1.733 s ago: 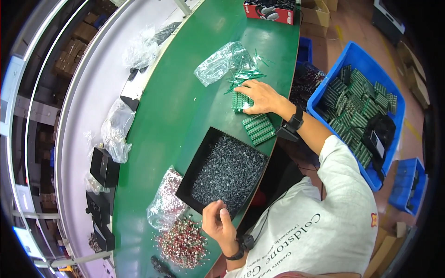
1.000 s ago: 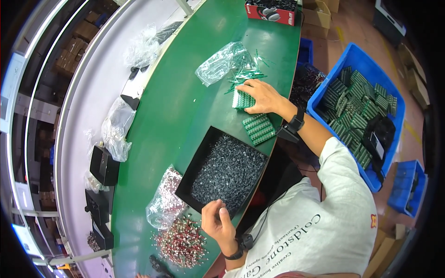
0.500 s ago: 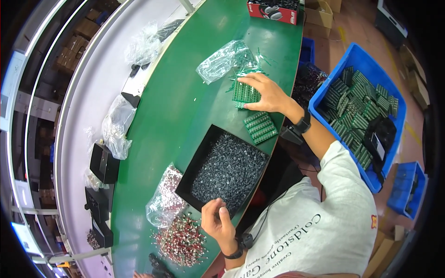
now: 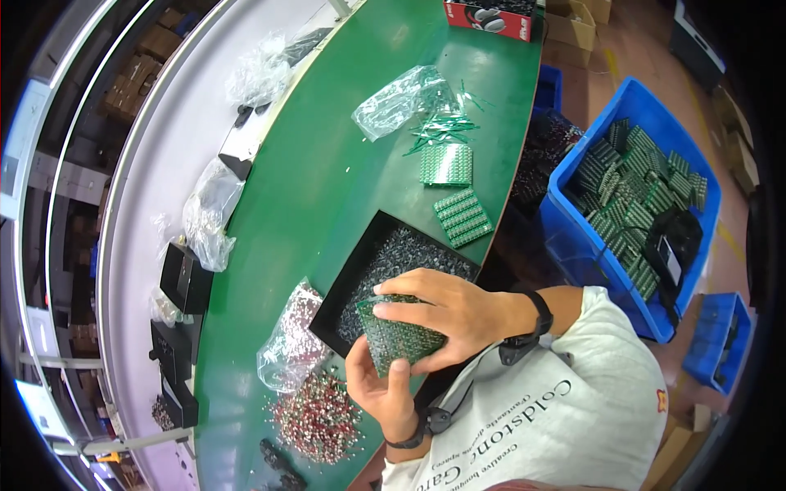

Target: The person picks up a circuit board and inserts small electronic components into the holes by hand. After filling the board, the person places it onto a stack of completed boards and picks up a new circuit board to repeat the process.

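Note:
A green circuit board panel is tilted between my hands, above the near part of a black tray. My right hand grips it from above, fingers spread over its face and thumb at the lower edge. Below it, my left hand touches the panel's lower left corner with fingers and thumb. Small dark clear-looking parts fill the tray, partly hidden by the panel and hands. Beyond the tray lie a patterned green panel and another panel with component rows.
Green strips and a clear plastic bag lie farther up the table. Red and silver small parts are heaped beside another clear bag. At right stands a blue bin of boards. A red box sits at the far end.
My right hand has come from the panels by the strips to over the tray, bringing a circuit board panel. My left hand has met it at the panel's lower corner.

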Tool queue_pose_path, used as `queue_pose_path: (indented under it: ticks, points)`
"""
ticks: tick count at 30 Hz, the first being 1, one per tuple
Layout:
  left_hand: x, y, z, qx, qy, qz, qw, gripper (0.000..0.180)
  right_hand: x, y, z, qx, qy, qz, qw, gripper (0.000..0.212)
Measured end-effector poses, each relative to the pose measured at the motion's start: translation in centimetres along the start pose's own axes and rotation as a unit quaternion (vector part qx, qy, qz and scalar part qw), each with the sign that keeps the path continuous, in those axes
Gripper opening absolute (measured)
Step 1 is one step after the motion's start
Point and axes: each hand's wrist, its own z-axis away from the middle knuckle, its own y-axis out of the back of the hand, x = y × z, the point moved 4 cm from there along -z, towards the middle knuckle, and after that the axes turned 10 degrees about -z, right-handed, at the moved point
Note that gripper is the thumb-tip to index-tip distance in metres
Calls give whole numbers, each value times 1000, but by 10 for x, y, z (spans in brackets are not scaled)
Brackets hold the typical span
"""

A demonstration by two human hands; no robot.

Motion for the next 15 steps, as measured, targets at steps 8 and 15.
queue_pose_path:
  ticks: [8,15]
  points:
    - [-13,21,-3,-39,47,118,991,47,36,20,30,14,-349,-528,774,77]
    - [-5,15,-4,-86,7,41,995,33,17,-4,29,-162,-324,-652,666,93]
